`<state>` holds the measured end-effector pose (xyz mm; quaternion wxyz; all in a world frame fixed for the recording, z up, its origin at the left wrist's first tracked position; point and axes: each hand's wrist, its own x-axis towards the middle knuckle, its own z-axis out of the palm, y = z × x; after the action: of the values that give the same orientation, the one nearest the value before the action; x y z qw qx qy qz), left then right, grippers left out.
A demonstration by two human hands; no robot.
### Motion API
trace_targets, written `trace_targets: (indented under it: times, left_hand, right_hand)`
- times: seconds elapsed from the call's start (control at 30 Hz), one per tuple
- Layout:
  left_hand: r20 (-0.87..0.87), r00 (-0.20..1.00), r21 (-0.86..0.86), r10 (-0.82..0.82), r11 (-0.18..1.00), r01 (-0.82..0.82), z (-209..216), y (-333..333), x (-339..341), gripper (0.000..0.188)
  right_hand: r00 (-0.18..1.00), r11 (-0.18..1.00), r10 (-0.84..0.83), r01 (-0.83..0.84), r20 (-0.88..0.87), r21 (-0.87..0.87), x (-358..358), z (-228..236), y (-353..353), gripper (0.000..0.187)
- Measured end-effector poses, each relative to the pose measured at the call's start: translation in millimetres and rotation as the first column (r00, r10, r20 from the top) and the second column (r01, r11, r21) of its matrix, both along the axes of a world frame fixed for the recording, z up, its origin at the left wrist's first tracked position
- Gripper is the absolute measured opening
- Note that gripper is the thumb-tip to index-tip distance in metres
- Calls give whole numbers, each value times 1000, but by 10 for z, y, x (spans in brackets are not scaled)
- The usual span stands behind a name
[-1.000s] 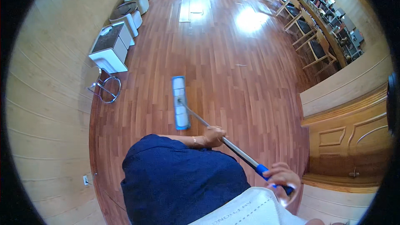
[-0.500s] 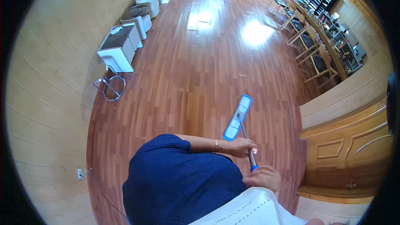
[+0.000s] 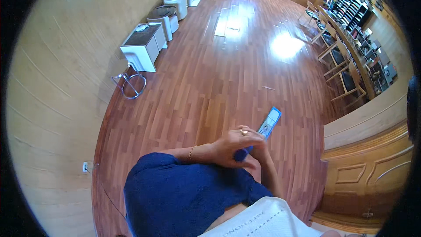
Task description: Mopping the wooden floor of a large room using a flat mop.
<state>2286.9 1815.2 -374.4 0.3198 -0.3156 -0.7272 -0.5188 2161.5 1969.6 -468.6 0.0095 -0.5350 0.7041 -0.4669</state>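
Observation:
A flat mop (image 3: 269, 122) with a blue-edged, pale head rests on the wood floor ahead, just beyond my hands. Its blue handle end (image 3: 240, 154) shows beside my left palm, while most of the shaft is hidden behind my hands. My left hand (image 3: 234, 145), with a ring and bracelet, is open, fingers stretched out and thumb apart around the handle end. Behind it, partly covered, my right hand (image 3: 260, 151) is closed on the mop handle.
Along the left wall stand a round stool (image 3: 131, 83), a white cabinet (image 3: 144, 48) and rounded white units (image 3: 176, 5). Wooden chairs (image 3: 348, 81) line a long counter (image 3: 357, 57) at right. A carved wooden door (image 3: 364, 175) is near right. A cord (image 3: 110, 198) lies by the left wall.
My left hand has left the lower shaft and opened beside the handle's end. My right hand has moved forward and left. The mop head now appears farther right, and the whole view has shifted.

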Motion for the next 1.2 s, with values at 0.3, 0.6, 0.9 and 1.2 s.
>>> trace_targets:
  times: [0.3,0.6,0.9,1.2]
  left_hand:
    - [124,992,-79,24,997,-15,129,-394,141,18]
    - [128,966,-87,-226,967,238,232,-541,-66,20]
    - [158,840,-213,-518,813,542,138,-325,-68,20]
    - [196,548,-302,-813,482,823,-720,616,1058,21]
  right_hand:
    - [948,809,-277,317,-154,495,-769,-892,103,28]
    - [822,713,-525,566,-220,414,-604,-1060,376,31]
    - [528,399,-809,817,-259,417,308,-958,1078,40]
    - [-18,80,-971,913,237,401,2710,-2250,2229,26]
